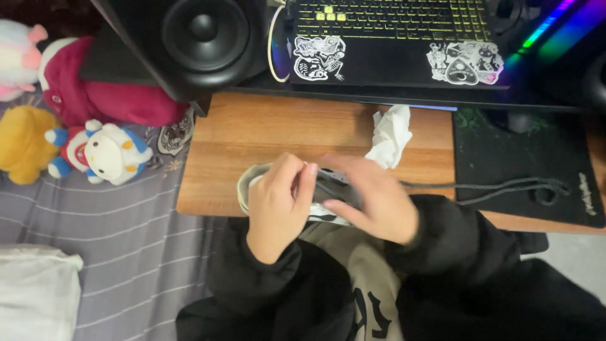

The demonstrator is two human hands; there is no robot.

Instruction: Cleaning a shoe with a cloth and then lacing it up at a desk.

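Item in hand: a shoe (pixel 255 183), pale at the toe with darker upper parts, resting at the near edge of the wooden counter (pixel 265 136), directly above the person's lap. Its long axis runs left to right along that edge, toe toward the left; the heel end is hidden under the hands.

Left hand (pixel 278 202): placed over the toe half of the shoe, fingers curled and closed down on the upper, wrist coming up from the lap in a black sleeve. Right hand (pixel 372 202): placed over the right half of the shoe, fingers bent inward toward the left hand, fingertips almost meeting it. Both hands are clamped on the shoe and equally near it; exactly what the right fingers pinch cannot be told.

A dark lace (pixel 505 187) trails from the shoe rightward across the counter onto a black mat (pixel 524 158). A crumpled white tissue (pixel 391 134) lies just beyond the shoe, apart from it. A laptop (pixel 391 44) and a speaker (pixel 202 38) stand farther beyond. Plush toys (pixel 113 151) sit on the bed well left of the shoe.
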